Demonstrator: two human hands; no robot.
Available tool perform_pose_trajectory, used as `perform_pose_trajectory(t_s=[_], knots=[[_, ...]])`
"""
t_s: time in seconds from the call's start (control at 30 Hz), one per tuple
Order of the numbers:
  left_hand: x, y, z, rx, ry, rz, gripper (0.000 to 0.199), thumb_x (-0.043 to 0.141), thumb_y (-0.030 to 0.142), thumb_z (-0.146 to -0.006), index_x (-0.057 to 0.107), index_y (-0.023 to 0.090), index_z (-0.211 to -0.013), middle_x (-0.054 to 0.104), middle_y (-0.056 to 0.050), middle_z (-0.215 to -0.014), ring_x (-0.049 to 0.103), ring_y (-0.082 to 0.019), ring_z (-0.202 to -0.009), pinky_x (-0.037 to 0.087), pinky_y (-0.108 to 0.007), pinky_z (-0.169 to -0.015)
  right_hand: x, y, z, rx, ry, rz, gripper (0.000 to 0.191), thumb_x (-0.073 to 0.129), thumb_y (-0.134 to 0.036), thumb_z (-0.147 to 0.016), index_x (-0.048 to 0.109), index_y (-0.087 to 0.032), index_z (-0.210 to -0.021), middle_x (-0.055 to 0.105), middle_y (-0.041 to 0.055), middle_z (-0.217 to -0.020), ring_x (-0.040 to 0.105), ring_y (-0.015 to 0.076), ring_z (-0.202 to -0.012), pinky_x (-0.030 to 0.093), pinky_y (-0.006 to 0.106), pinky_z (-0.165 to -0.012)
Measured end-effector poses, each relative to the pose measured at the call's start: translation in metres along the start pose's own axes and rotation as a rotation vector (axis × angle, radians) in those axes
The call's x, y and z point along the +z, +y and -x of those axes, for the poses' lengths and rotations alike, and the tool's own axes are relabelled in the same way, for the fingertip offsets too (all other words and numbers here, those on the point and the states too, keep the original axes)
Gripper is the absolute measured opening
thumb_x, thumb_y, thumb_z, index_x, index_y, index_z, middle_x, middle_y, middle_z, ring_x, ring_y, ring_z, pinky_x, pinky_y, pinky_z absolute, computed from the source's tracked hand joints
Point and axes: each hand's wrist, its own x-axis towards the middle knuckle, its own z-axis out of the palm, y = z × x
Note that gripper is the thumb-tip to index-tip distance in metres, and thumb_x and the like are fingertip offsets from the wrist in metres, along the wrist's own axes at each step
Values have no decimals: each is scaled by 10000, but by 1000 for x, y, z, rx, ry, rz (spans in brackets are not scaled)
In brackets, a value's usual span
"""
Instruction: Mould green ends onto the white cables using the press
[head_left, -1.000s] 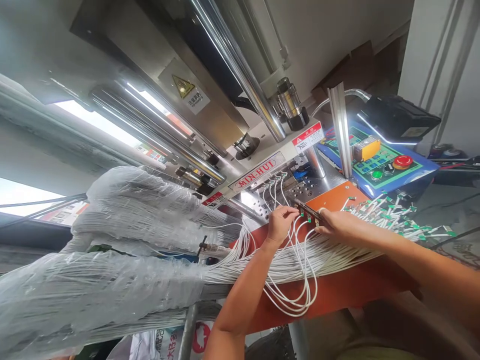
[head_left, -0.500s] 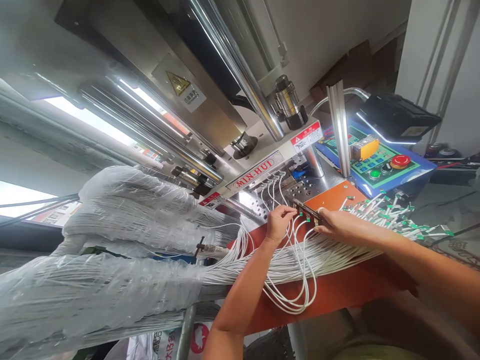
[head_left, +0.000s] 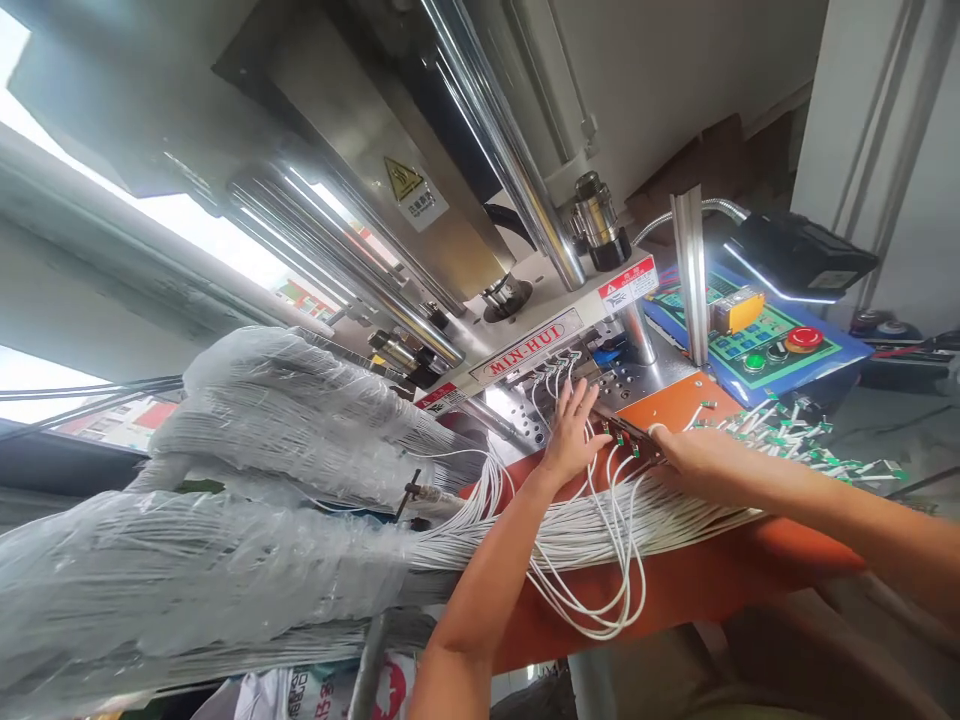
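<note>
My left hand (head_left: 571, 437) is open, its fingers spread toward the white cables at the press mouth, just left of a dark metal strip. I cannot tell whether the fingertips touch the cables. My right hand (head_left: 679, 450) grips the right end of that dark metal strip (head_left: 626, 428). Along the strip's near side sit several small green-ended connectors (head_left: 619, 440), their white cables looping down over the orange tabletop (head_left: 667, 580). Under both wrists lies a thick bundle of white cables (head_left: 577, 535). More white cables (head_left: 559, 372) run into the press, under its name plate.
The press (head_left: 536, 345) stands ahead with steel columns. To its right is a blue control panel (head_left: 787, 345) with a red button, below a black lamp (head_left: 802, 250). Plastic-wrapped cable bundles (head_left: 225, 590) fill the left. Loose green-ended cable tips (head_left: 810, 440) spread at right.
My left hand has gone from a pinch beside the strip to spread fingers, farther up toward the press. My right hand keeps hold of the strip. The view has shifted slightly.
</note>
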Motion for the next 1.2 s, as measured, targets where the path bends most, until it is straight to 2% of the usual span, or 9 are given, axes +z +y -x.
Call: perform_pose_trajectory(t_s=[0.07, 0.13, 0.43, 0.57, 0.67, 0.83, 0.97, 1.1, 1.2], knots=[[-3, 2, -3, 79, -128, -75, 652, 704, 285, -796, 432, 276, -1388, 424, -58, -1484, 304, -244, -1410, 291, -471, -1107, -3, 2, 6, -5, -3, 67, 227, 440, -317, -908, 475, -140, -1045, 680, 130, -775, 670, 296, -723, 304, 300, -548], [-2, 4, -4, 114, -166, -120, 572, 663, 329, -835, 456, 267, -1365, 471, -65, -1450, 379, -240, -1365, 302, -465, -1082, -3, 3, 10, 2, 8, 147, 234, 438, -313, -916, 483, -127, -1051, 680, 124, -757, 672, 295, -705, 306, 297, -537], [13, 4, -2, 187, -28, 7, 564, 721, 319, -780, 525, 210, -1297, 570, -126, -1324, 477, -290, -1259, 273, -472, -1066, 0, -18, 17, 100, 64, 457, 258, 390, -218, -939, 586, -52, -921, 629, 212, -711, 660, 331, -680, 366, 351, -515], [16, 2, -5, 167, -11, 68, 540, 760, 271, -734, 571, 225, -1238, 595, -102, -1269, 492, -282, -1222, 246, -472, -1094, -5, -19, 14, 93, 23, 477, 236, 460, -258, -917, 597, -66, -907, 649, 218, -745, 667, 346, -736, 395, 369, -563], [15, -1, -8, 165, -8, 76, 519, 769, 279, -726, 591, 235, -1212, 606, -91, -1246, 494, -277, -1217, 233, -477, -1108, -6, -14, 16, 78, 67, 490, 259, 480, -312, -910, 585, -78, -947, 662, 209, -792, 664, 352, -771, 405, 378, -586], [12, -9, -10, 178, -50, 111, 590, 792, 334, -703, 579, 258, -1248, 587, -86, -1297, 484, -268, -1248, 322, -433, -1070, -3, 3, 23, 95, 96, 402, 358, 451, -477, -911, 563, -153, -1016, 680, 134, -900, 660, 322, -855, 439, 370, -627], [8, -11, -10, 190, -71, 145, 677, 816, 355, -671, 553, 270, -1289, 564, -92, -1339, 459, -279, -1286, 314, -451, -1084, -5, 16, 30, 61, 154, 274, 455, 475, -501, -884, 521, -192, -1216, 630, 143, -1185, 612, 319, -1057, 482, 391, -739], [-6, -6, -11, 227, 17, 257, 652, 828, 349, -656, 576, 289, -1254, 584, -70, -1318, 456, -265, -1294, 310, -429, -1104, -22, 20, 27, 106, 214, 200, 501, 384, -547, -909, 514, -225, -1271, 620, 126, -1203, 606, 322, -1043, 483, 397, -684], [-20, -11, -5, 61, 229, 295, 340, 738, 340, -763, 648, 245, -1077, 669, -76, -1124, 558, -245, -1130, 396, -405, -1012, -32, 18, 2, 61, 190, 138, 474, 334, -527, -937, 494, -250, -1287, 647, 97, -1107, 630, 269, -899, 470, 366, -667]])
